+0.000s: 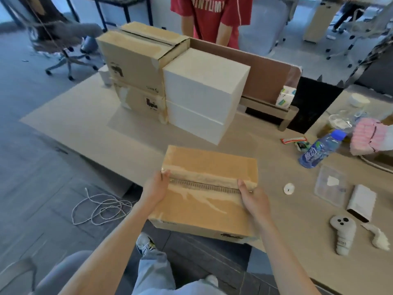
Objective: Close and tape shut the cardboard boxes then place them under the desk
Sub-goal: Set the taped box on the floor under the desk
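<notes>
- Bare bench (85, 128) strip between near cardboard box (208, 162) and rear stacks: passable.
- Rear blocked: stacked cardboard boxes (131, 67), with white boxes (204, 90) touching them.
- Right side crowded: water bottle (321, 149), clear container (330, 184), white disc (288, 189).
- Left bench surface open.

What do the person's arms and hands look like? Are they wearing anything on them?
Both arms are bare, with no sleeves showing right down to the picture's edge. The left hand and right hand wear no gloves, and I can see no watch, bracelet or rings. There are no cables or markings either.
</notes>
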Motion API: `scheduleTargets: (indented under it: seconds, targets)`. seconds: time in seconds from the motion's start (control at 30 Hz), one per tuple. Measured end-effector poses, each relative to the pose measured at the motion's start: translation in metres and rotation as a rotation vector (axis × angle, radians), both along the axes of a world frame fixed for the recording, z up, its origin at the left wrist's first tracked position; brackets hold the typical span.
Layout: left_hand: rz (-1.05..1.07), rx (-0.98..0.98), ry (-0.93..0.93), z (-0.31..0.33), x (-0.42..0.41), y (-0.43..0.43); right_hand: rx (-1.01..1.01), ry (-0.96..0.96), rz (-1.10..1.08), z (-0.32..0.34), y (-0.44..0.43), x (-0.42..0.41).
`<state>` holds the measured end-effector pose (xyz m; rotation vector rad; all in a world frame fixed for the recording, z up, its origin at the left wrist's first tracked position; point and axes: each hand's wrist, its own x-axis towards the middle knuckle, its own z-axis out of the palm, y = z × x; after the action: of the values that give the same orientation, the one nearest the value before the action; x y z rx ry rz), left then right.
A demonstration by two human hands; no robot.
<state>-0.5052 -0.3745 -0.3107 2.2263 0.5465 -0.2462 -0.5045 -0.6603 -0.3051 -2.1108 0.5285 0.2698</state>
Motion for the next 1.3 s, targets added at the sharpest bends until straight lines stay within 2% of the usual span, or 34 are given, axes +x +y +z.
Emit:
scheduleTargets:
  seconds: [0.1, 0.43, 0.53, 0.67, 1.03, 1.3]
  targets:
    - [0.187, 0.065, -0.049, 0.0, -0.033, 0.047, -0.037, -0.027, 0.116, 0.008, 0.056, 0.012]
    - [0.742, -0.011, -0.167, 0.008, -0.079, 0.24, -0.033, -0.079, 0.572, 0.03, 0.29, 0.085]
    - [0.824, -0.001, -0.214, 0.012, -0.076, 0.299, 0.096, -0.092, 0.689, 0.042, 0.36, 0.109]
    - [0.926, 0.01, -0.204, 0.017, -0.075, 0.372, 0.162, -0.116, 0.779, 0.047, 0.447, 0.131]
    - [1.147, 0.213, -0.123, 0.044, -0.043, 0.514, 0.192, -0.151, 0.966, 0.038, 0.637, 0.196]
    - [1.288, 0.269, -0.171, 0.061, -0.021, 0.601, 0.216, -0.153, 1.121, 0.041, 0.771, 0.24]
